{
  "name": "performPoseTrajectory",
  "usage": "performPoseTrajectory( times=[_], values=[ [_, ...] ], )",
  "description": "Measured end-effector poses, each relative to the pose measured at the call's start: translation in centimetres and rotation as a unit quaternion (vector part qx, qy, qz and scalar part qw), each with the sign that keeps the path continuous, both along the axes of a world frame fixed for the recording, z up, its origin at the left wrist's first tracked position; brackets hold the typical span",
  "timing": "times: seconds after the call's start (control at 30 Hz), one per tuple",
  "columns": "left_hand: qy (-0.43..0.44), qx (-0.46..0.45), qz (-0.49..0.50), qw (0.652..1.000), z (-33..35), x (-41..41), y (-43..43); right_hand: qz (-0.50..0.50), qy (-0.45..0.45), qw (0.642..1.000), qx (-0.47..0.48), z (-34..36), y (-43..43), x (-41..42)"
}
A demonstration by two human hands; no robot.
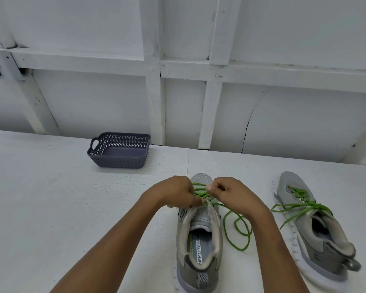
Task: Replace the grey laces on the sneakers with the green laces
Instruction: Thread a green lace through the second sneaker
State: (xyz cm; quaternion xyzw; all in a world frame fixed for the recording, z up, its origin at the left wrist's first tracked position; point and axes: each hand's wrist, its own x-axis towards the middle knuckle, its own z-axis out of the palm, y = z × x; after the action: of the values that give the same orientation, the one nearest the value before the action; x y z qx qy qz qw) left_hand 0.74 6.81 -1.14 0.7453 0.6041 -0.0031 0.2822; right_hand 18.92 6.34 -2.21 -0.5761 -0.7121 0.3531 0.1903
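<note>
Threading the green lace [238, 227] through the near sneaker [199, 240], both hands' fingers [199, 200] are pinching it; the far sneaker [313, 225] is already laced.

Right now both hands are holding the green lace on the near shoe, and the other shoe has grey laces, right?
No: the head view shows the other shoe has green laces. The left hand and right hand do hold the green lace on the near shoe.

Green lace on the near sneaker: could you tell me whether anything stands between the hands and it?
Nothing visible does: the left hand and right hand both pinch the lace over the sneaker's eyelets.
</note>
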Motion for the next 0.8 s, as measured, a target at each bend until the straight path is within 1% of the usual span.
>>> performPoseTrajectory(
  times=[0.07, 0.17, 0.3, 0.4, 0.53, 0.7, 0.8],
  values=[
    [-0.074, -0.052, 0.04, 0.995, -0.2, -0.4, 0.2, 0.004, 0.016, 1.0, -0.01, -0.2, -0.1, 0.1],
    [-0.176, -0.107, 0.089, 0.975, -0.7, -1.0, 0.3, 0.014, 0.044, 0.999, -0.021, -0.2, -0.4, 0.2],
    [-0.256, -0.151, 0.12, 0.947, -1.3, -1.7, 0.5, 0.013, 0.045, 0.999, -0.012, 0.0, -0.6, -0.3],
    [-0.29, -0.172, 0.128, 0.933, -1.9, -2.2, 0.6, 0.02, 0.019, 1.0, -0.013, 0.1, -0.5, -0.8],
    [-0.315, -0.185, 0.129, 0.922, -2.3, -2.6, 0.7, 0.043, -0.015, 0.999, -0.025, 0.7, -0.3, -1.3],
    [-0.326, -0.185, 0.127, 0.918, -2.4, -2.6, 0.8, 0.064, -0.051, 0.996, -0.022, 0.8, -0.1, -2.1],
    [-0.326, -0.182, 0.125, 0.919, -2.4, -2.6, 0.7, 0.062, -0.057, 0.996, -0.015, 0.5, 0.0, -2.5]
  ],
)
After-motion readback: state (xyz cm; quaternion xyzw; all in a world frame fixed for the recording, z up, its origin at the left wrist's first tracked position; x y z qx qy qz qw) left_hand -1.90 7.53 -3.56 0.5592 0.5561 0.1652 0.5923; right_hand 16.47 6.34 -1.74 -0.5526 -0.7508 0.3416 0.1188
